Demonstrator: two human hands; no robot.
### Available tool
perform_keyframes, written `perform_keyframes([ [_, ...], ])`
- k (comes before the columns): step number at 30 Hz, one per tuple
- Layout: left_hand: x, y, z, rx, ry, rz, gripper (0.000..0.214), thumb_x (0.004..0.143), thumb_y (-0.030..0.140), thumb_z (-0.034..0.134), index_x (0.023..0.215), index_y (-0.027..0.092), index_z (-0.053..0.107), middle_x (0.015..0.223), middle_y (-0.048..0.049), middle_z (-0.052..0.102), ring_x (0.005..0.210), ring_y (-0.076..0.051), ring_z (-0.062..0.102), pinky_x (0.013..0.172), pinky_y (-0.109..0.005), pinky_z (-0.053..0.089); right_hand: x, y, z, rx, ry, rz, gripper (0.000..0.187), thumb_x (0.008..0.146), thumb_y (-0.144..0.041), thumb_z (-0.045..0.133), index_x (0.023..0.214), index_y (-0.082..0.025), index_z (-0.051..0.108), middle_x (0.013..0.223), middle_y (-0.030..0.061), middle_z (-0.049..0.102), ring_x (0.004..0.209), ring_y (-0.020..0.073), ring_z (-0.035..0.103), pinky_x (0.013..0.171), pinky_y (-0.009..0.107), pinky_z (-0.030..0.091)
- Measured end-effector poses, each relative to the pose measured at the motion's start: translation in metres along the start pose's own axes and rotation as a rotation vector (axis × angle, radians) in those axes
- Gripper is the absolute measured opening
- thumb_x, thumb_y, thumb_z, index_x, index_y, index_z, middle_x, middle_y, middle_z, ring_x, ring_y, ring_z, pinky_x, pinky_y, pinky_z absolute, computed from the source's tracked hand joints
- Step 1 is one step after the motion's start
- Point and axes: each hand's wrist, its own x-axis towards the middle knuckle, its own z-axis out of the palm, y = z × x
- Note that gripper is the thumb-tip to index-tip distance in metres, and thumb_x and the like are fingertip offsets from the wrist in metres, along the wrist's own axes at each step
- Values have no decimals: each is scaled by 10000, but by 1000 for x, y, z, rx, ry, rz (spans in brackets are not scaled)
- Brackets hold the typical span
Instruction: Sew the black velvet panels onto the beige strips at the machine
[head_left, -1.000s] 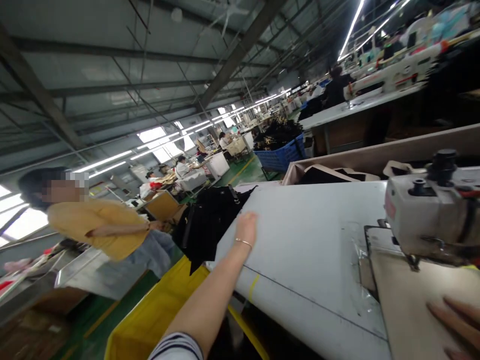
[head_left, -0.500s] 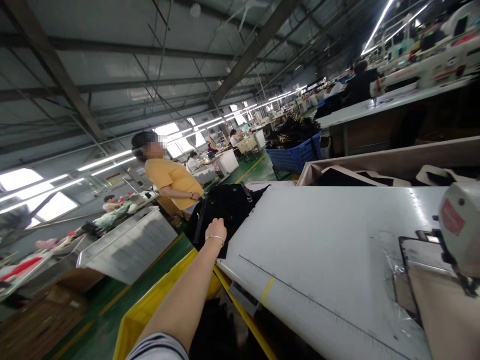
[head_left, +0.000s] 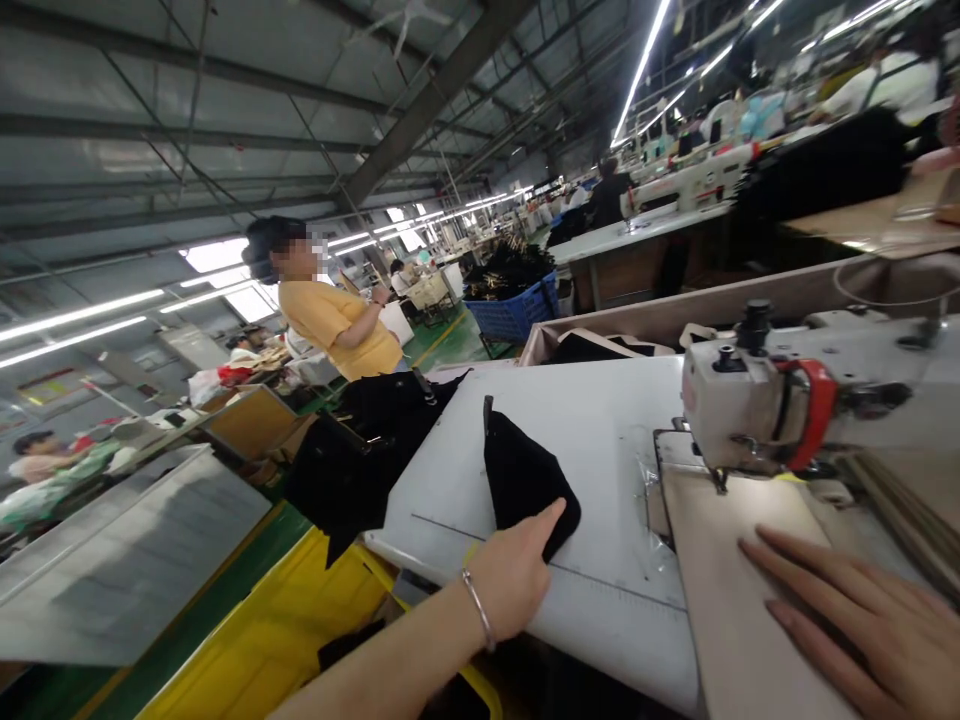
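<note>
My left hand (head_left: 516, 572), with a bracelet at the wrist, pinches the near corner of a black fabric piece (head_left: 525, 475) over the white table. Its index finger lies on top of the cloth; the thumb is hidden. Flat on a beige panel (head_left: 739, 590) rests my right hand (head_left: 862, 625), fingers stretched out and apart. That panel lies under the head of a sewing machine (head_left: 731, 405), close to the needle. A pile of black fabric pieces (head_left: 360, 450) hangs over the table's far left corner.
Below the left edge stands a yellow bin (head_left: 255, 620) with dark material inside. Behind the white table (head_left: 600, 400) is a beige-walled box (head_left: 637, 310). A person in a yellow shirt (head_left: 341, 325) stands beyond the pile. A blue crate (head_left: 514, 315) sits farther back.
My left hand has come back from the black pile to the right, bringing one black fabric piece over the table. The view has turned right, and my right hand now shows.
</note>
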Motion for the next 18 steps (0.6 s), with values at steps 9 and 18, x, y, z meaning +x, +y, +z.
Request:
perform_keyframes([
  [9, 111, 1, -10, 114, 56, 151, 373, 946, 278, 445, 1308, 199, 485, 1169, -134, 594, 1027, -233, 617, 919, -418, 482, 35, -20, -27, -135, -211, -59, 367, 903, -510, 463, 1177, -319, 617, 1185, 35, 611, 1050, 246, 571, 944, 458, 422],
  [18, 163, -20, -7, 544, -26, 2, 199, 856, 341, 588, 872, 156, 661, 799, -101, 669, 821, -260, 654, 771, -367, 500, 41, -18, -19, -166, -163, -40, 437, 903, -491, 462, 1289, -304, 545, 1316, 44, 541, 1178, 266, 503, 979, 463, 391],
])
